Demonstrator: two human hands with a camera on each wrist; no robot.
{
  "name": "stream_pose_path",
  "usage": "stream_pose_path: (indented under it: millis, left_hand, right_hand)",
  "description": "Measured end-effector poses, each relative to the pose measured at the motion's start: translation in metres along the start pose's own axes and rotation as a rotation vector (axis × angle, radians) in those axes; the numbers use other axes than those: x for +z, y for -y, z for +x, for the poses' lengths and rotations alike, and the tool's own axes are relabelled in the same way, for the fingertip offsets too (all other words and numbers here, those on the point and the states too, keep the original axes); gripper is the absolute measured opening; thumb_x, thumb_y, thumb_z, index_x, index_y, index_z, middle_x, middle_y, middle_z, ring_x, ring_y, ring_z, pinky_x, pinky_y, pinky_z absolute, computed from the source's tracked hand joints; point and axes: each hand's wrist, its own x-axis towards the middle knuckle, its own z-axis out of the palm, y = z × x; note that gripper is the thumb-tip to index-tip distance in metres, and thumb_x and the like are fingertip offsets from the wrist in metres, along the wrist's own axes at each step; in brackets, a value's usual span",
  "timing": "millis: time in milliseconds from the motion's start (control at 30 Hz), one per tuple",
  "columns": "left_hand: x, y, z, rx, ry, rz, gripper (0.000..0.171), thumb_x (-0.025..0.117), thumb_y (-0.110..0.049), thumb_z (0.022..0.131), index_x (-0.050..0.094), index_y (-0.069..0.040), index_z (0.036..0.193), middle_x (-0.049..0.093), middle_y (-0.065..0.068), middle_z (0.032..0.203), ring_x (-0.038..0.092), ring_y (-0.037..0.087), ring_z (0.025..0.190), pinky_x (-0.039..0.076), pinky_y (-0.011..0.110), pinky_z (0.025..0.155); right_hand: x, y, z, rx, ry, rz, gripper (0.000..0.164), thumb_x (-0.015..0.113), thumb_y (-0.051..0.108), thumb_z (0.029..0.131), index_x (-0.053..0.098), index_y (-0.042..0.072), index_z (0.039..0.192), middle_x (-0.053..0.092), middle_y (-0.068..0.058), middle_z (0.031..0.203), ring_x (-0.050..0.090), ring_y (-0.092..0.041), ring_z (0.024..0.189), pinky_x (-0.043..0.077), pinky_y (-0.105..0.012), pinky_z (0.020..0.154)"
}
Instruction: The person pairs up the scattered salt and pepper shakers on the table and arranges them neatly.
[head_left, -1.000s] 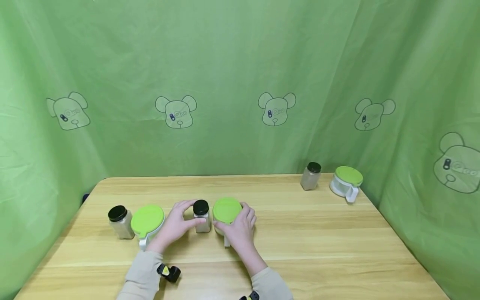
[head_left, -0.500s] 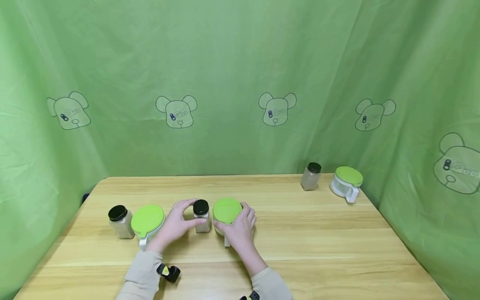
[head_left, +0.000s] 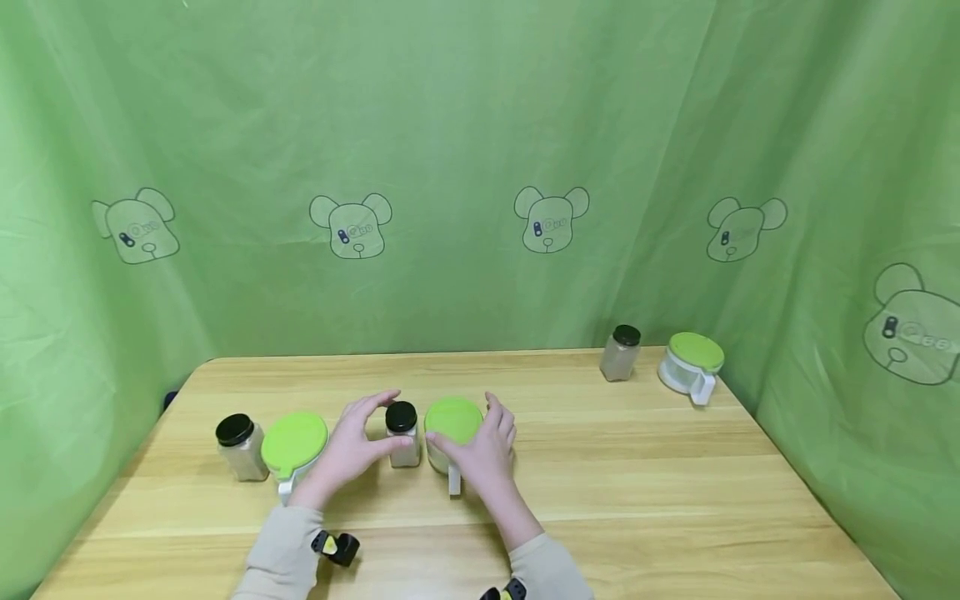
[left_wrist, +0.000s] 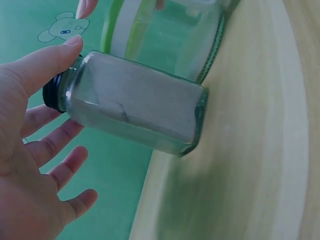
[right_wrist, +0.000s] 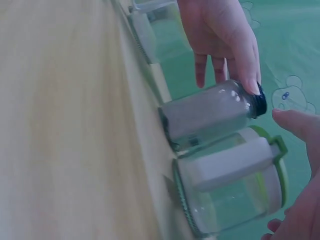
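Observation:
A square clear jar [head_left: 405,452] with a black lid and pale contents stands upright mid-table. My left hand [head_left: 347,450] is around it, thumb at the neck on the near side and the other fingers spread loosely beyond, as the left wrist view shows. Just right of the jar is a clear seasoning pot [right_wrist: 225,195] with a green lid and a white handle pointing toward me. My right hand [head_left: 486,454] is spread around this pot, thumb over the near part of the lid and fingers at its right side. The fingers of both hands are loosened.
To the left, another black-lidded jar [head_left: 246,457] stands beside a green-lidded pot [head_left: 295,442], close to my left forearm. A third jar [head_left: 620,360] and pot [head_left: 678,372] stand at the back right of the wooden table [head_left: 637,500]. A green curtain [head_left: 450,308] hangs behind.
My right thumb and fingers have spread away from the seasoning pot. My left fingers have widened slightly around the jar. The jars and pots stay in place.

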Motion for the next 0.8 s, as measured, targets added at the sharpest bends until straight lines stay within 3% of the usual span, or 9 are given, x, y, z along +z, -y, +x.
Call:
stream_pose_path:
  millis: [500, 800]
  left_hand:
    - [-0.011, -0.018, -0.001, 0.063, -0.062, 0.034, 0.079, 0.081, -0.044, 0.075, 0.048, -0.019, 0.142, 0.053, 0.007, 0.141, 0.040, 0.031, 0.135, 0.030, 0.060, 0.113]
    - [-0.012, -0.034, -0.005, 0.151, -0.090, 0.121, 0.076, 0.081, -0.039, 0.076, 0.049, -0.016, 0.141, 0.053, 0.010, 0.141, 0.040, 0.032, 0.134, 0.033, 0.059, 0.112]
  right_hand:
    - [-0.025, 0.004, 0.012, -0.021, 0.036, 0.136, 0.092, 0.080, 0.041, 0.077, 0.032, 0.007, 0.148, 0.037, -0.023, 0.146, 0.038, -0.040, 0.133, 0.037, -0.063, 0.107]
    - [-0.044, -0.005, 0.017, -0.052, 0.066, 0.096, 0.086, 0.076, 0.041, 0.081, 0.034, 0.007, 0.148, 0.034, -0.022, 0.150, 0.038, -0.041, 0.135, 0.035, -0.063, 0.109]
